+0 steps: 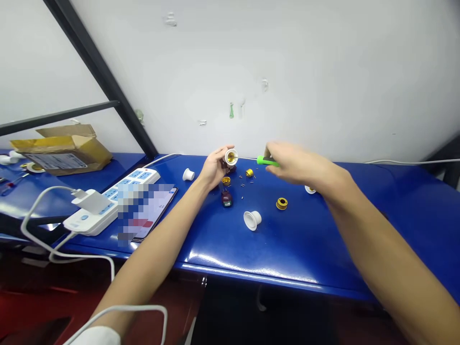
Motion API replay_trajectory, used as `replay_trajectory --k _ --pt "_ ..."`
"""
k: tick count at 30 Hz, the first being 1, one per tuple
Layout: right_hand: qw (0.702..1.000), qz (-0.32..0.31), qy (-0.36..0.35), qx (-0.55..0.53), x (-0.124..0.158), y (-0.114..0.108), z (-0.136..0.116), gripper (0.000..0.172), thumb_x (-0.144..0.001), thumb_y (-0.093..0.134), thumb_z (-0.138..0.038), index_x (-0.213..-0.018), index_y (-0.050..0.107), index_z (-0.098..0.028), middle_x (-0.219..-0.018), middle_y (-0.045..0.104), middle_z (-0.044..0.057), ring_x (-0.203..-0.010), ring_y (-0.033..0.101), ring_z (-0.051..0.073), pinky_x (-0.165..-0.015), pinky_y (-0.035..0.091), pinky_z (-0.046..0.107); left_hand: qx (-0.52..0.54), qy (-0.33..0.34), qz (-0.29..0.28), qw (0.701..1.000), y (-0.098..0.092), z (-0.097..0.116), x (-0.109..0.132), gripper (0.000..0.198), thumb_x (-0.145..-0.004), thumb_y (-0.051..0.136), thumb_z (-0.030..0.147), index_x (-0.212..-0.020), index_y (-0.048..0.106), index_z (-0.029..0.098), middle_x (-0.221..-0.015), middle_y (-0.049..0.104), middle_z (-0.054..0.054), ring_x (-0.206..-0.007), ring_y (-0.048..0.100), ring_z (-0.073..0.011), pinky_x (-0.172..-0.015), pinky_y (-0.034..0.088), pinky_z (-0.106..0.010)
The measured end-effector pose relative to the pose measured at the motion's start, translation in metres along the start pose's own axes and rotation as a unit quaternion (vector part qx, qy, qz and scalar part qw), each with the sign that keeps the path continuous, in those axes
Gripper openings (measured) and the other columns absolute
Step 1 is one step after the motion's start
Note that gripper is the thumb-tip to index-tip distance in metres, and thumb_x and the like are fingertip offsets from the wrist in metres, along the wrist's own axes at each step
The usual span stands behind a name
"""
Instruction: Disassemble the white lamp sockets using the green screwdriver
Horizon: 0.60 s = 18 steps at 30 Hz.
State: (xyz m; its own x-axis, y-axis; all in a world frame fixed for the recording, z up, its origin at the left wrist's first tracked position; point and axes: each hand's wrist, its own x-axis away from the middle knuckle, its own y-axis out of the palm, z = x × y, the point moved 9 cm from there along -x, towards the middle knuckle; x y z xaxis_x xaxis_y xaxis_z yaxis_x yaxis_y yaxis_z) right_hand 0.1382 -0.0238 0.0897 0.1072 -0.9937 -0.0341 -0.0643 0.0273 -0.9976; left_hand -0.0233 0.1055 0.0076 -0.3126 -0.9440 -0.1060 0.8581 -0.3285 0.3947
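Well, the blue counter (287,249) fills the lower middle of the frame, set against a white wall (323,72). At the upper left sits an opened cardboard box (64,148), pushed out of the way at the far end. Left of centre lies a white power strip (115,199) with a charger (89,201) plugged in, and a phone (158,211) rests just beside it, its screen partly blurred out.

Both arms reach in from the bottom of the frame. At centre, the left hand (215,167) has its fingers (220,155) curled around a white lamp socket (231,156), seemingly tilted so its brass-lined opening faces the right hand (302,163). Those right fingers (273,152) are closed on a green-handled screwdriver (268,161), whose thin shaft seems to point toward the socket; whether they touch, I cannot tell.

Below the hands, a white socket shell (252,220), a brass ring (282,203), a dark red part (226,198) and tiny screws (244,184) lie scattered, probably kept within easy reach of both hands.
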Motion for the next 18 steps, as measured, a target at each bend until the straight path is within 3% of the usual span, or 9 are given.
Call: replay_trajectory --k 3,7,10,12,16,18 --pt "1.000 0.008 -0.005 -0.003 0.000 0.000 0.001 0.018 -0.105 0.058 -0.029 -0.115 0.067 -0.017 -0.118 0.072 0.015 -0.090 0.066 0.023 -0.068 0.041 0.031 0.007 -0.001 -0.001 1.000 0.000 -0.001 -0.001 0.018 -0.080 0.076 0.018 -0.097 0.078 0.013 -0.075 0.063 0.000 -0.063 0.055 -0.0105 -0.058 0.045 -0.023" --pt "0.999 -0.048 0.000 0.016 0.000 0.009 0.000 0.032 -0.111 0.041 -0.026 -0.100 0.069 -0.017 -0.092 0.072 0.014 -0.073 0.061 0.022 -0.061 0.037 0.034 0.013 0.002 -0.003 1.000 -0.002 -0.001 -0.002 0.018 -0.081 0.075 0.019 -0.098 0.078 0.013 -0.075 0.062 0.000 -0.063 0.054 -0.0101 -0.058 0.046 -0.022" --pt "1.000 -0.002 0.000 0.013 -0.001 0.001 -0.001 0.017 -0.106 0.052 -0.023 -0.111 0.067 -0.017 -0.107 0.073 0.014 -0.086 0.065 0.024 -0.066 0.040 0.033 0.008 0.000 0.000 1.000 -0.002 -0.001 -0.001 0.018 -0.081 0.076 0.020 -0.098 0.078 0.013 -0.076 0.064 0.000 -0.063 0.055 -0.0104 -0.059 0.046 -0.023" --pt "1.000 0.021 -0.003 0.009 0.000 -0.003 -0.002 0.016 -0.105 0.056 -0.024 -0.116 0.065 -0.016 -0.117 0.072 0.015 -0.093 0.067 0.024 -0.069 0.041 0.032 0.004 0.000 0.000 1.000 -0.001 0.000 0.000 0.018 -0.081 0.076 0.020 -0.098 0.078 0.014 -0.076 0.064 0.000 -0.063 0.055 -0.0106 -0.059 0.045 -0.024" --pt "1.000 -0.018 -0.001 0.013 0.003 0.003 -0.002 0.026 -0.108 0.043 -0.021 -0.101 0.067 -0.017 -0.096 0.071 0.013 -0.076 0.063 0.022 -0.062 0.037 0.033 0.001 0.000 0.002 1.000 0.000 0.001 0.000 0.018 -0.080 0.076 0.020 -0.098 0.077 0.015 -0.075 0.064 0.000 -0.063 0.055 -0.0113 -0.059 0.044 -0.024" --pt "1.000 -0.022 0.000 0.013 0.004 0.004 -0.001 0.024 -0.108 0.043 -0.019 -0.103 0.066 -0.018 -0.097 0.071 0.012 -0.075 0.062 0.022 -0.061 0.036 0.033 0.001 -0.002 0.001 1.000 0.000 0.000 0.000 0.018 -0.081 0.076 0.021 -0.098 0.077 0.015 -0.075 0.064 0.000 -0.063 0.055 -0.0114 -0.059 0.045 -0.024"
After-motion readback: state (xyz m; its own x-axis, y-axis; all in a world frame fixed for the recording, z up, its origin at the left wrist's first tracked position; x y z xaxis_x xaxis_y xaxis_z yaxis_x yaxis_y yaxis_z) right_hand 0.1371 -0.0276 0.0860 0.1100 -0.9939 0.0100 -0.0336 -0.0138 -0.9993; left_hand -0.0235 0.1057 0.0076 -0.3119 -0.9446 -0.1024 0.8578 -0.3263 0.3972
